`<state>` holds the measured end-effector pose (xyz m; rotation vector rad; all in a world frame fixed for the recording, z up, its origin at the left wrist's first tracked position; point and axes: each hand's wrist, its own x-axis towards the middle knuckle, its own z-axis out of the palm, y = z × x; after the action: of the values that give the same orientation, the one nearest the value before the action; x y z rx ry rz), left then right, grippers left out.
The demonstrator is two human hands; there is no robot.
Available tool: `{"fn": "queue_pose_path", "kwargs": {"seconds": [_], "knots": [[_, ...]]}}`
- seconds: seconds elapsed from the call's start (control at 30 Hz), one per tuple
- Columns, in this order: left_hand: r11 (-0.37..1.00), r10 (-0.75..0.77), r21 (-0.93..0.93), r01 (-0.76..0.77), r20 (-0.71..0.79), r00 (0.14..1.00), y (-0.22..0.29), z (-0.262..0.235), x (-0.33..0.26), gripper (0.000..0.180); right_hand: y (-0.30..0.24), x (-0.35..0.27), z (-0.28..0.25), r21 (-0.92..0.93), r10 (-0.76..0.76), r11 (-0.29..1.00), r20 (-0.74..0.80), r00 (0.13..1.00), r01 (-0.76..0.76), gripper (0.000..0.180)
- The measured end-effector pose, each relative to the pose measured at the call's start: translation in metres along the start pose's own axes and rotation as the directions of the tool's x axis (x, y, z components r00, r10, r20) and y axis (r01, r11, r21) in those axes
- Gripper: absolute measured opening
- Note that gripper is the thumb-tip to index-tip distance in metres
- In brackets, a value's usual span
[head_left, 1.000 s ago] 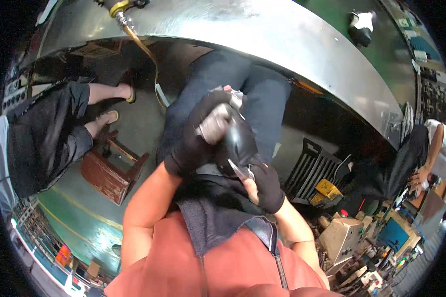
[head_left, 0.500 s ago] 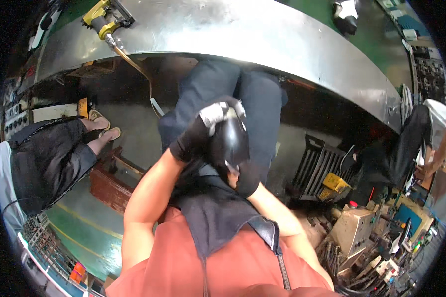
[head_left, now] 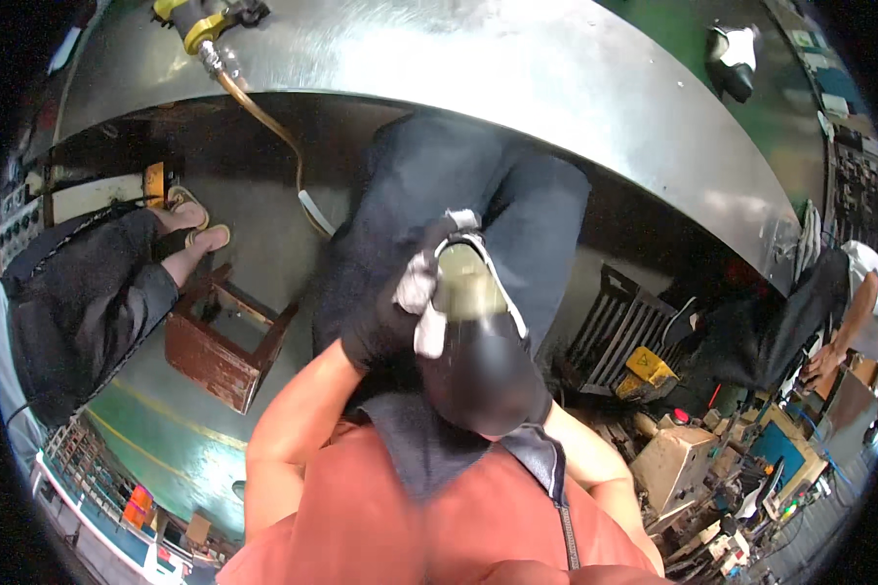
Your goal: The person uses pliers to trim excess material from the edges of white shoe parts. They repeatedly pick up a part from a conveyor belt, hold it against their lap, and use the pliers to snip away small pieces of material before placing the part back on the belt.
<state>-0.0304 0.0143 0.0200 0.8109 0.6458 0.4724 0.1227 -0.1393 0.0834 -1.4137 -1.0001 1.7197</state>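
Observation:
In front of my chest I hold a black shoe upper (head_left: 483, 366) with white edging, stretched over an olive-green shoe last (head_left: 466, 283). My left hand (head_left: 400, 307), in a dark glove with white fingertips, is closed round its left side, near the last's exposed top. The shoe's rounded black end points down toward me and is blurred. My right forearm (head_left: 580, 439) runs up behind the shoe from the lower right; the fingers of that hand are hidden behind it.
Beyond my knees runs a metal bench (head_left: 595, 107), bearing a yellow air tool (head_left: 203, 24) with a hose (head_left: 273, 127). Another black-and-white shoe (head_left: 734, 63) lies at far right. A wooden stool (head_left: 215, 351) and a seated person (head_left: 88, 302) are left; machinery (head_left: 678, 468) and another person's hand (head_left: 822, 366) are right.
The shoe has turned and come closer to me, so the last's top now shows. My right hand has gone from beside the shoe to behind it. My left hand keeps its grip.

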Motion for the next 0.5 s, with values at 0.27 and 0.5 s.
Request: {"fn": "queue_pose_path", "kwargs": {"seconds": [0.27, 0.5], "knots": [[0.178, 0.617, 0.978, -0.11, -0.024, 0.786, 0.045, 0.051, 0.019, 0.042, -0.075, 0.054, -0.038, 0.147, 0.386, 0.922, -0.291, 0.875, -0.358, 0.059], [0.76, 0.3, 0.632, -0.153, -0.132, 0.945, 0.011, 0.024, 0.018, 0.06, -0.072, 0.058, -0.041, 0.143, 0.163, 0.982, -0.306, 0.938, -0.124, 0.055]]}}
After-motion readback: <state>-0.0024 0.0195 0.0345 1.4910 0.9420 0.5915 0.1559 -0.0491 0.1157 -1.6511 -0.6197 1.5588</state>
